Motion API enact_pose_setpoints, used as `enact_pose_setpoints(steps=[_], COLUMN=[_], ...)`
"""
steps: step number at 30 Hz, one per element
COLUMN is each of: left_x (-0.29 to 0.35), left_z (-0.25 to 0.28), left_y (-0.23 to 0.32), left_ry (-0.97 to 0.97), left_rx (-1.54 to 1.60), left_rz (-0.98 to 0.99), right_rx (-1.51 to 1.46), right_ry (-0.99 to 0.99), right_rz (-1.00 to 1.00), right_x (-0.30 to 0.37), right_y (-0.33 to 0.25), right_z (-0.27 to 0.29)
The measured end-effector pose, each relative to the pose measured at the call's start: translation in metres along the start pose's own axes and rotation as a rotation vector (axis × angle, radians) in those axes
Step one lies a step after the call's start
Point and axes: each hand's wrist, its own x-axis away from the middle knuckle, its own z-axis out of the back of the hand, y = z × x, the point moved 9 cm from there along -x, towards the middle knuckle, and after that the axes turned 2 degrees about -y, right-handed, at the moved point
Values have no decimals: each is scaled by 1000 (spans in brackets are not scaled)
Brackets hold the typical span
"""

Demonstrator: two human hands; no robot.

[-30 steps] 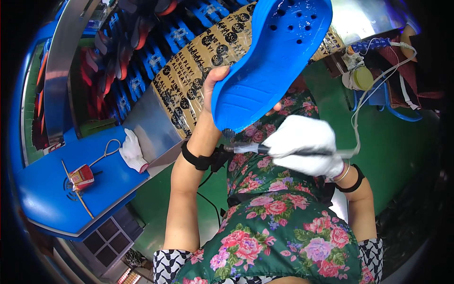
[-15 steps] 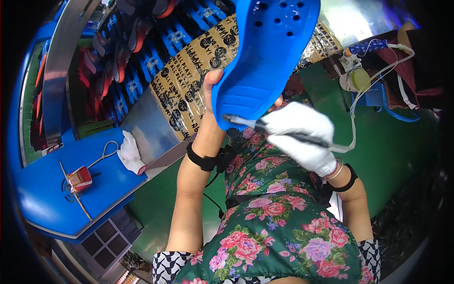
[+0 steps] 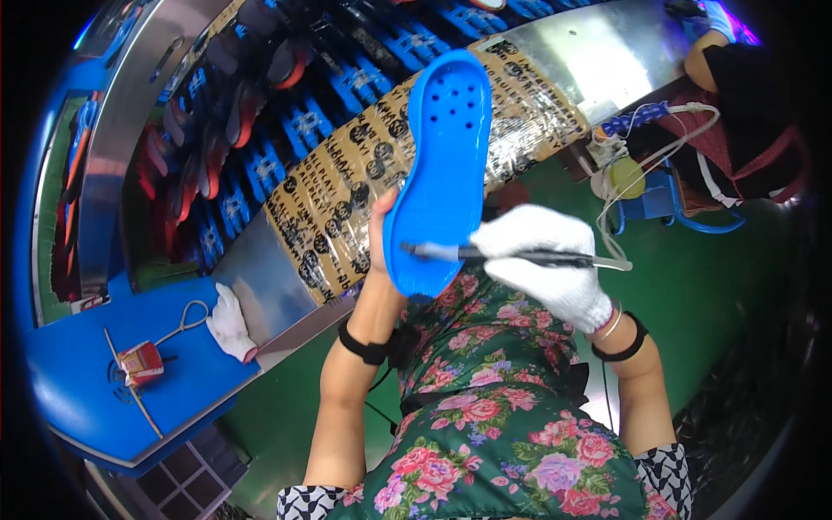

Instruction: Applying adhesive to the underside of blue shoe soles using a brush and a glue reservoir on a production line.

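A blue shoe sole (image 3: 442, 173) is tilted upright before me, its hollow inner face towards me. Several round holes pierce its toe part, and the heel points down at me. My left hand (image 3: 380, 230), bare, grips the sole by its left edge near the heel; most of its fingers are hidden behind. In a white knit glove, my right hand (image 3: 546, 264) is closed around a slim black brush (image 3: 468, 253) with a pale tube at its back end. The brush's dark tip lies over the heel; I cannot tell whether it touches.
A bench covered with printed brown tape (image 3: 338, 191) stands beyond the sole. Behind it runs a rack of blue holders (image 3: 303, 121) with red-and-black shoe parts. At left, a blue table (image 3: 78, 347) bears a white glove (image 3: 230, 325) and a small red box (image 3: 141, 364). Another person's arm (image 3: 706, 61) shows far right.
The sole has dropped away from the camera and turned more upright, so its toe end now shows. The brush tip has moved from the heel's end to farther up inside the heel.
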Motion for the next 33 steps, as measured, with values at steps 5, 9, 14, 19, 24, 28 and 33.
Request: enact_pose_setpoints(steps=[5,9,14,19,24,28,33], left_x=[18,21,8,11,5,9,10], left_z=[-7,-4,17,-23,-37,-42,-35], left_y=[-42,-53,-19,0,15,17,13], left_ry=[-314,-369,-80,-468,-515,-499,-424], left_rx=[-73,-58,125,40,-91,-159,-203], left_rz=[143,167,64,136,140,91,-11], right_rx=[594,782,580,128,355,-56,-8], right_ry=[85,149,-83,-120,-205,-379,-17], right_rz=[327,513,472,73,352,52,122], right_x=[-39,-39,13,5,10,15,-2], right_y=[-31,-46,-29,-17,-30,-13,-26], right_z=[36,35,-30,-25,-51,-57,-12])
